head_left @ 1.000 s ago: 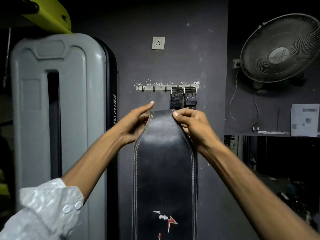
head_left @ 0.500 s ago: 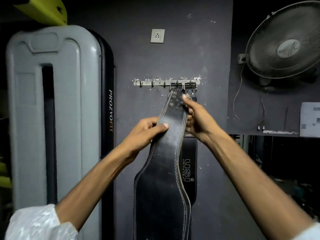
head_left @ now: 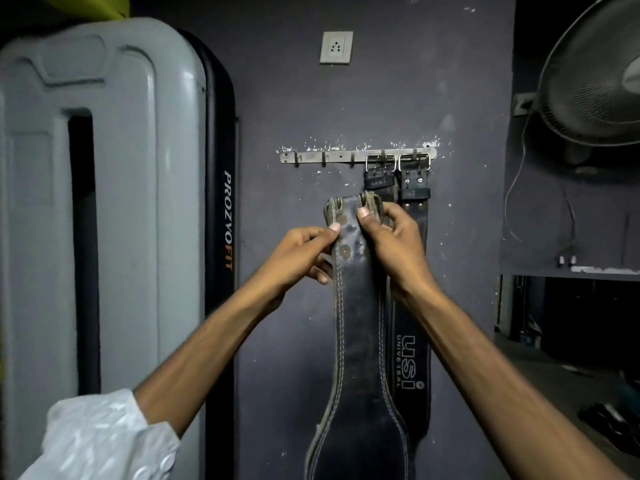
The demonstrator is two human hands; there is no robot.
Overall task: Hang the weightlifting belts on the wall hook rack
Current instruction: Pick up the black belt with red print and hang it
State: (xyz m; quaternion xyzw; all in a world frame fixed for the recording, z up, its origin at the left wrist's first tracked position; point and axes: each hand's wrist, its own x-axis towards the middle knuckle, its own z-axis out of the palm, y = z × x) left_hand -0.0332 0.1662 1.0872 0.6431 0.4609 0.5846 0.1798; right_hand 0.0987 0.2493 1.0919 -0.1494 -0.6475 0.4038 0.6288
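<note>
Both arms raised; left hand (head_left: 304, 252) and right hand (head_left: 391, 244) pinch the worn belt (head_left: 356, 323) top, below rack (head_left: 356, 156). Hung belt (head_left: 412, 362), 3 o'clock: "USI UNIVERSAL". Machine (head_left: 227, 220), 9 o'clock: "PROZVOFIT".

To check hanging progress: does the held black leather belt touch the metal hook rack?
Apart. Head view: black leather belt top sits below metal hook rack, bare wall between.

Held belt (head_left: 356, 341) cut off below; fan (head_left: 595, 71) — cropped right.

A worn black belt (head_left: 356, 341) hangs upright at frame centre, below the steel hook rack (head_left: 356, 156); two buckled belts (head_left: 412, 358) hang from its right hooks.
</note>
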